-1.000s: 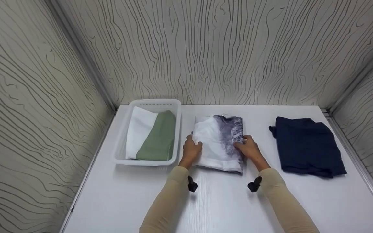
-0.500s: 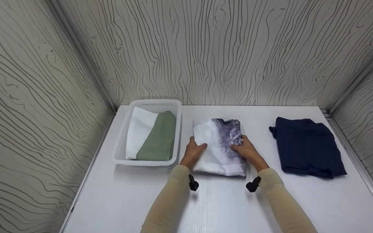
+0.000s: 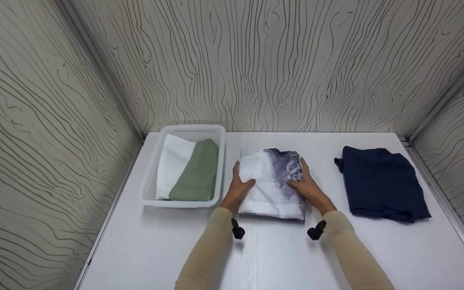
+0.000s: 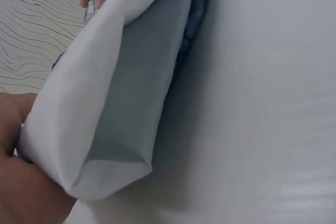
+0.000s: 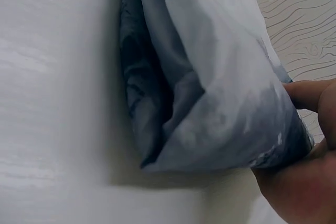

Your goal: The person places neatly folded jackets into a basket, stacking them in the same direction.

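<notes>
A folded white cloth (image 3: 270, 201) with a purple-grey print lies at the middle of the table. My left hand (image 3: 238, 189) grips its left side, thumb on top and fingers along the edge. On the opposite side my right hand (image 3: 308, 187) holds it the same way, thumb over the dark print. The left wrist view looks into the open folds of the cloth (image 4: 126, 93), beside the left hand (image 4: 29, 166). In the right wrist view, the right hand (image 5: 302, 182) grasps the dark-printed edge of the cloth (image 5: 226, 114). Fingers beneath the cloth are partly hidden.
To the left stands a white plastic basket (image 3: 145, 189) holding a folded white and green cloth (image 3: 193, 173). A folded navy cloth (image 3: 383, 183) lies on the right of the white table (image 3: 272, 257). Wood-grain patterned walls (image 3: 232, 64) rise behind and at the sides.
The cloth has shifted slightly toward me since a second ago. Both thumbs have moved further inward over it, and the index fingers now extend forward along its sides.
</notes>
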`<state>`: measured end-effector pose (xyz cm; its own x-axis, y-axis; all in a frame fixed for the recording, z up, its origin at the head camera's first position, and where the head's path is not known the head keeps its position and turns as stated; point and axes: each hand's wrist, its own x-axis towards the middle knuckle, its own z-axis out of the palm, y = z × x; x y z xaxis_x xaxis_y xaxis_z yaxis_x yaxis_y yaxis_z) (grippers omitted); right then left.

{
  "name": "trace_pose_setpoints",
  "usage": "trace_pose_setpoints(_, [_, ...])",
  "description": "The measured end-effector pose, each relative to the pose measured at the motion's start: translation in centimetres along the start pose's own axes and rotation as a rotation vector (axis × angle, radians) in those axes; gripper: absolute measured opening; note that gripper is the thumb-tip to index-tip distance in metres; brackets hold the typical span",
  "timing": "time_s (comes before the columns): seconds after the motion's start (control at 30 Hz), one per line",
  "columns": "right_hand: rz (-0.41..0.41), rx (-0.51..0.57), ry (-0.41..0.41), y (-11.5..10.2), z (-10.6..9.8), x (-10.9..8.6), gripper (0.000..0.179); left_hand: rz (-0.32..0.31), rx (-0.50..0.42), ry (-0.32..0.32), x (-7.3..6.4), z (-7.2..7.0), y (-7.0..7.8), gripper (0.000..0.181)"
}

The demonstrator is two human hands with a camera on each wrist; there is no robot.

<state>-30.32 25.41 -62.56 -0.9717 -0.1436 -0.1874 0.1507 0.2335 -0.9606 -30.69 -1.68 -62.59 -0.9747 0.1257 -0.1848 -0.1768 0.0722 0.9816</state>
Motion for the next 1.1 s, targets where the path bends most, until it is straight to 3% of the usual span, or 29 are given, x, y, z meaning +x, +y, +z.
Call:
trace_pose_setpoints(0.1, [-0.034,0.016,-0.010,0.2,-0.1,0.0,0.099,0.035,0.011,-0.043,-0.2,-0.2,-0.2,0.088])
trace_pose_setpoints(0.17, [-0.041,0.020,-0.012,0.3,-0.1,0.1,0.089,0.065,0.017,-0.074,-0.3,-0.3,-0.2,0.074])
trace_pose_setpoints(0.27, [-0.026,0.016,-0.026,0.5,-0.1,0.2,0.074,0.068,0.029,-0.108,-0.3,-0.5,-0.3,0.052])
trace_pose_setpoints(0.37, [0.008,0.024,-0.044,0.8,-0.1,0.2,0.064,0.039,0.029,-0.113,-0.1,-0.6,-0.4,0.041])
trace_pose_setpoints(0.6, [0.045,0.079,-0.054,0.7,-0.1,0.0,0.065,-0.097,-0.035,-0.135,0.4,-1.0,-0.4,0.041])
trace_pose_setpoints(0.8, [0.039,0.089,-0.062,-0.1,-0.6,0.2,0.068,-0.079,-0.032,-0.133,0.5,-0.9,0.2,0.048])
trace_pose_setpoints(1.1, [0.022,0.109,-0.047,-1.6,-1.3,0.6,0.084,0.005,-0.020,-0.128,0.7,-0.9,1.9,0.058])
